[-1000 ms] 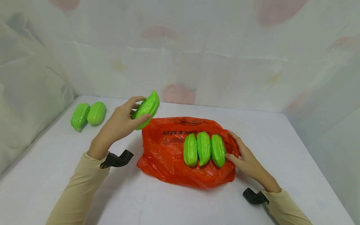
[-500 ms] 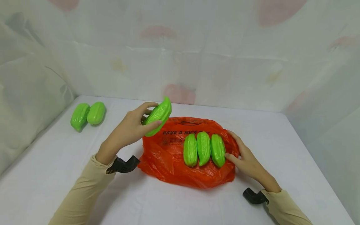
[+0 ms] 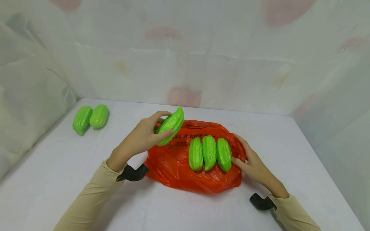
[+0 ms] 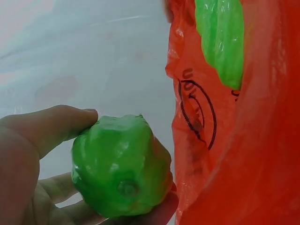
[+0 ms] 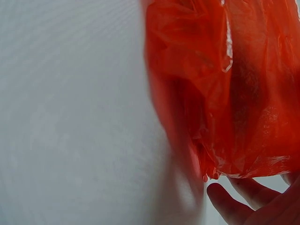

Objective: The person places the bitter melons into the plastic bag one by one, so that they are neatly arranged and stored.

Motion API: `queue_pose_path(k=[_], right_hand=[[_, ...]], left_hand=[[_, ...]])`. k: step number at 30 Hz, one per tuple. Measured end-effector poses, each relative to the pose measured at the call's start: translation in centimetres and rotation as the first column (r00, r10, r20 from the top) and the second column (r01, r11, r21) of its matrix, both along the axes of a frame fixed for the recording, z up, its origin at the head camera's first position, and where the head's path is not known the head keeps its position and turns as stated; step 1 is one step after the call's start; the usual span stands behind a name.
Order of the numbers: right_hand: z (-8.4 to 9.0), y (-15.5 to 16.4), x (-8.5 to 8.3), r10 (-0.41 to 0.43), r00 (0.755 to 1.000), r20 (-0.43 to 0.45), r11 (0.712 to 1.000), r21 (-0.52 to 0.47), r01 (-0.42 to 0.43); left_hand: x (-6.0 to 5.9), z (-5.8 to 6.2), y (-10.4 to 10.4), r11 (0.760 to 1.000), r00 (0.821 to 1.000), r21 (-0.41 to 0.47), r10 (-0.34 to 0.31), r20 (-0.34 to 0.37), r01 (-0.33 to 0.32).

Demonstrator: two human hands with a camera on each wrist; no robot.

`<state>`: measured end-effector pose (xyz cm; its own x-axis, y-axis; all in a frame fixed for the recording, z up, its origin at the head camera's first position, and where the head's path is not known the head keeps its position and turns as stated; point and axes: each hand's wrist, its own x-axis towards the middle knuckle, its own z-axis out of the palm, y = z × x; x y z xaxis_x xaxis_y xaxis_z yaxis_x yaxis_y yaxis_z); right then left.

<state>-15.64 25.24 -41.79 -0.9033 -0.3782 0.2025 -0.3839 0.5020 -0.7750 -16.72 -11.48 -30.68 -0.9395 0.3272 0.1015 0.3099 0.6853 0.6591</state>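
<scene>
So the left hand [image 3: 138, 139] has its thumb and fingers curled round a green toy bitter gourd [image 3: 171, 125], grip closed on it, holding it up in the air tilted, over the far left part of an orange plastic bag [image 3: 173, 160]. From the left wrist view you're looking at the blunt end of that gourd [image 4: 121, 171], thumb on top and fingers underneath, with the bag's printing just beside it. The bag lies flat around the middle of the white counter [image 3: 289, 144], and three more gourds [image 3: 209, 153] sit side by side on top of it, touching each other. The right hand [image 3: 254, 165] has relaxed, mostly straight fingers resting against the bag's right edge, just beside the rightmost gourd, not gripping anything. Two other gourds [image 3: 90, 118] lie together near the counter's far left corner, well apart from the bag.
</scene>
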Motion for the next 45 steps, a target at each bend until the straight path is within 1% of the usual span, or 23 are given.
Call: queue_pose_path(k=[9,14,18,22,28,31,36,38,41,45], right_hand=[[-0.1,0.0,0.0,0.002,1.000,-0.003,1.000,0.001,-0.002],[-0.1,0.0,0.0,0.007,1.000,-0.004,1.000,0.000,-0.007],[-0.1,0.0,0.0,0.006,1.000,0.000,1.000,0.002,-0.006],[-0.1,0.0,0.0,0.005,1.000,0.002,1.000,0.005,-0.005],[0.0,0.1,0.0,0.007,1.000,-0.002,1.000,0.007,-0.007],[0.0,0.1,0.0,0.007,1.000,-0.001,1.000,0.010,-0.007],[0.0,0.1,0.0,0.007,1.000,0.000,1.000,0.010,-0.007],[0.1,0.0,0.0,0.009,1.000,-0.002,1.000,0.009,-0.009],[0.1,0.0,0.1,0.010,1.000,-0.002,1.000,0.007,-0.010],[0.1,0.0,0.1,0.008,1.000,-0.004,1.000,0.009,-0.008]], left_hand=[[0.0,-1.0,0.9,0.999,0.999,0.013,-0.035,0.017,0.034],[0.1,-1.7,1.4,0.998,0.998,0.017,-0.060,-0.001,0.060],[0.2,-2.1,2.0,0.997,0.997,-0.001,-0.076,-0.013,0.076],[0.2,-2.6,2.5,0.997,0.997,-0.019,-0.075,-0.012,0.075],[0.1,-3.5,3.1,0.996,0.996,0.008,-0.085,-0.029,0.086],[0.1,-3.8,3.3,0.998,0.997,-0.008,-0.066,-0.028,0.066],[0.2,-4.3,3.7,0.996,0.999,-0.092,-0.003,-0.037,0.000],[0.2,-4.3,3.8,0.993,0.999,-0.119,0.011,-0.042,-0.016],[0.2,-4.3,3.8,0.989,0.999,-0.142,0.023,-0.039,-0.029],[0.2,-4.4,3.8,0.989,0.999,-0.149,0.023,-0.023,-0.027]])
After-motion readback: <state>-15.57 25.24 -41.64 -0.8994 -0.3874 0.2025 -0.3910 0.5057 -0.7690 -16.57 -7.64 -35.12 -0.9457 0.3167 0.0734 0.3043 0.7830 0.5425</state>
